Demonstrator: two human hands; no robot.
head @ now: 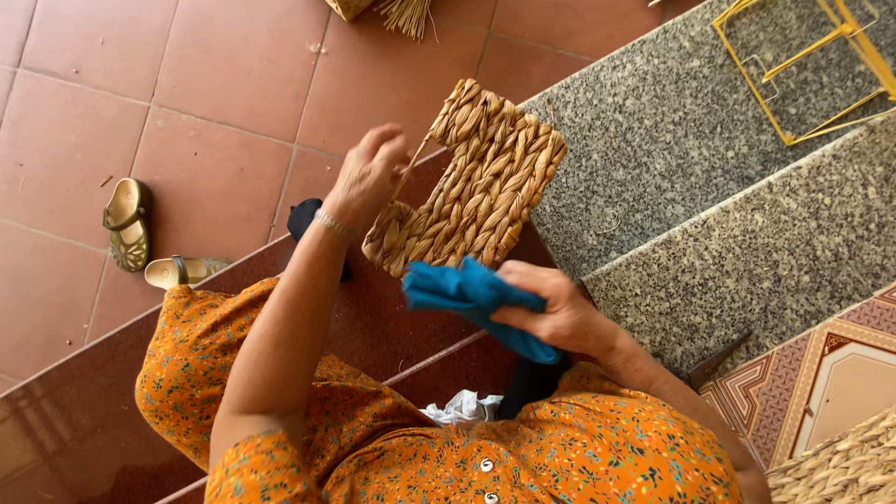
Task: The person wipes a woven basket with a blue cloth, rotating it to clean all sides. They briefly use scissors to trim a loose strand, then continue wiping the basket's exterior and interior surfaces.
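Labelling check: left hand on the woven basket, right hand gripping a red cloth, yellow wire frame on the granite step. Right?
One slip: the cloth is blue, not red, as the head view shows. The rest stands: left hand on the woven basket, right hand gripping the cloth, yellow wire frame on the granite step.

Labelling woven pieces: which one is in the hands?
The flat woven panel at centre, touched by the left hand; the other woven pieces lie at the frame's edges, untouched.
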